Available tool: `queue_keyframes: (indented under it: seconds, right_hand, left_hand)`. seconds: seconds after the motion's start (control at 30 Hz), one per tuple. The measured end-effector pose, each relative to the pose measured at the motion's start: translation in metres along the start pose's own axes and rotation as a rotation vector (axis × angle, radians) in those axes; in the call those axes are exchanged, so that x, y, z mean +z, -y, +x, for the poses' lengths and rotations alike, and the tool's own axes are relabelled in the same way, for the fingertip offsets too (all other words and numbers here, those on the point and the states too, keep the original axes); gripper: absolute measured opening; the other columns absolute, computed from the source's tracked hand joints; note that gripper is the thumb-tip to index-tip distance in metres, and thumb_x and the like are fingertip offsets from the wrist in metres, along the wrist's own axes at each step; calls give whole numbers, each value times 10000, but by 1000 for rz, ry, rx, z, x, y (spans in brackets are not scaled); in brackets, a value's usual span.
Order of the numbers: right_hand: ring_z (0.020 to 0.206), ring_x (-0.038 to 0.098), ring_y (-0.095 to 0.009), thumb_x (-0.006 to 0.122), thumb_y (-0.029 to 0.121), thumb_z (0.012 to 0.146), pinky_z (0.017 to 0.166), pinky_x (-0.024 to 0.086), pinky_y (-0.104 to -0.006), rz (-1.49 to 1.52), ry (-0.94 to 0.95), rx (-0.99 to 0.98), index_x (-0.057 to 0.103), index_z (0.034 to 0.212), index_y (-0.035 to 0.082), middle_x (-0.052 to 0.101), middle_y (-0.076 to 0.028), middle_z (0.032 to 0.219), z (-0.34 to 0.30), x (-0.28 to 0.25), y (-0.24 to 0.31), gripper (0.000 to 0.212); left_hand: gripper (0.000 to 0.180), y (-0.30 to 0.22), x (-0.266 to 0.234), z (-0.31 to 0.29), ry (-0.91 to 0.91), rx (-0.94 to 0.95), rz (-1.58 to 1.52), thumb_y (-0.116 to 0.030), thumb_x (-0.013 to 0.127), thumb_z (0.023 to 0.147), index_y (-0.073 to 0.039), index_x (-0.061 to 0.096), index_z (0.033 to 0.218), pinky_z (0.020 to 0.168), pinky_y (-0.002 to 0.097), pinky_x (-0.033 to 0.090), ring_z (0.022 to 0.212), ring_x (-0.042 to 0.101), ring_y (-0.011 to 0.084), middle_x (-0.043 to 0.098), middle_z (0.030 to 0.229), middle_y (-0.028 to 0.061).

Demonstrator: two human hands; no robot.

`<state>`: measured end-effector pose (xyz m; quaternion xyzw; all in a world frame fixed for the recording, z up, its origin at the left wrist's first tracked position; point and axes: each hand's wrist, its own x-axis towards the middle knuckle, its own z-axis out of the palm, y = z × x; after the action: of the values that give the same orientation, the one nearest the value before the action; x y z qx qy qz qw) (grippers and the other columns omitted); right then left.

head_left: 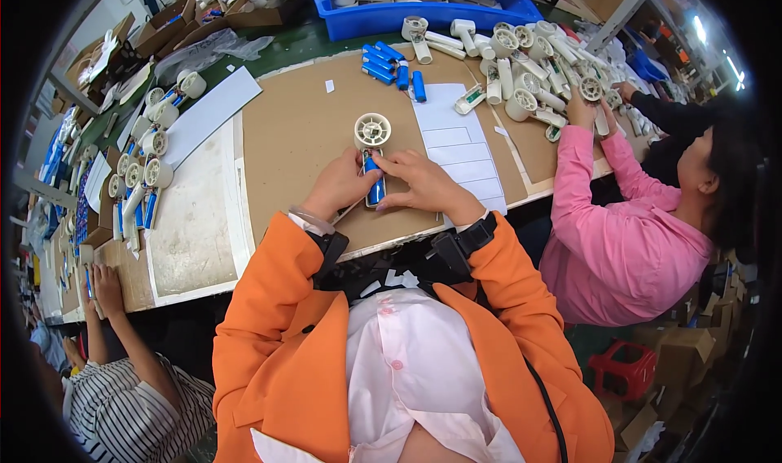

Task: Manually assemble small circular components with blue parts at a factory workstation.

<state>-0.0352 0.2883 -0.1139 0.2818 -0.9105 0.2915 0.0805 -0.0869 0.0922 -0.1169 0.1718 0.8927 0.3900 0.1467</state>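
Head view: a blue battery (375, 188) is pressed into a handheld fan (372, 149) by both closed grips, left hand (340, 184), right hand (419, 183); loose batteries (389, 62) are left at the desk's far edge.

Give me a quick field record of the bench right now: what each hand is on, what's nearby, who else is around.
left hand: grips the white handheld fan at its handle
right hand: fingers on the blue battery seated in the fan's handle
fan position: flat on the brown cardboard mat, round head away from the person
spare batteries: loose blue cluster at the mat's far edge
finished fans: white pile, far right
neighbours: person in pink sleeve right, person in a striped top left
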Motion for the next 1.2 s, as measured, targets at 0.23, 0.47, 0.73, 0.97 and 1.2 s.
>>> queue_keyframes:
  seconds: [0.23,0.47,0.73,0.97,1.2]
  right_hand:
    - [849,603,-286,655,261,854,761,487,-368,444,-130,219,612,1148,49,634,-121,967,-14,8,-15,366]
    - [651,622,-293,613,374,871,590,481,-389,87,-79,493,645,832,67,632,-101,687,-13,-1,28,311]
    - [648,623,-332,581,468,867,565,470,-424,-106,57,432,628,754,80,631,-111,659,-8,8,35,407]
    - [688,625,-342,584,440,864,588,474,-435,-117,122,432,646,775,77,634,-136,695,-3,8,26,379]
    - [664,615,-148,555,315,934,562,460,-303,518,-25,506,617,883,58,668,-60,775,3,-16,-31,270]
  left_hand:
    - [396,-2,-4,-6,38,7,-64,-326,707,831,11,581,996,580,281,459,644,560,130,591,730,42]
    - [467,1,-6,-3,40,-18,-102,-426,715,785,8,622,931,597,317,478,641,607,186,623,720,78]
    - [454,-9,-1,-1,29,-76,-63,-425,715,776,1,610,893,605,328,479,648,613,198,633,732,91]
    - [444,3,6,9,-4,-21,-43,-430,700,782,-5,585,844,623,362,474,665,611,251,623,729,117]
    - [433,-7,2,2,38,-34,-66,-407,699,813,8,575,834,602,321,458,654,558,170,595,724,77]
